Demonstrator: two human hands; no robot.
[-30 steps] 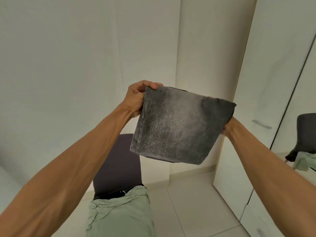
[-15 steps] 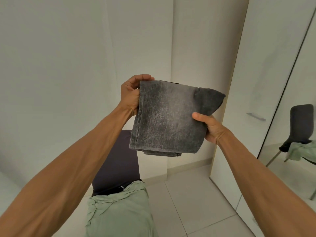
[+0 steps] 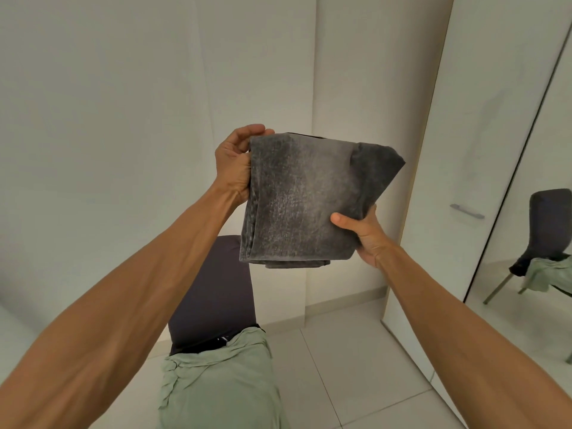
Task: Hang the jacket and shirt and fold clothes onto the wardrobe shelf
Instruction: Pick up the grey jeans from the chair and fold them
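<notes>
While both bare forearms reach forward into the view, a plain pale wall [image 3: 108,119] fills the left side. The left hand [image 3: 235,164] grips the upper left corner of a folded grey garment [image 3: 297,199], with its fingers curled over the top edge and the palm against the left fold. Below that forearm stands a dark chair [image 3: 213,283]. A pale green garment [image 3: 223,382] lies draped over its seat and touches the base of the backrest.

The folded grey garment, of a washed, denim-like cloth, is held up in the air between the two hands, above the chair and in front of the room's corner. It forms a rough square of several layers, whose edges show down the left side and along the bottom. Its upper right corner bulges in a darker fold. The right hand [image 3: 366,236] holds the lower right part, with the thumb lying across the front face and the fingers hidden behind the cloth.

Beneath it the floor [image 3: 340,366] is laid with light tiles. To the right stands a white wardrobe door [image 3: 483,134], closed, with a slim metal handle [image 3: 467,211]. At the far right a mirror [image 3: 557,156] reflects the chair and the green garment.
</notes>
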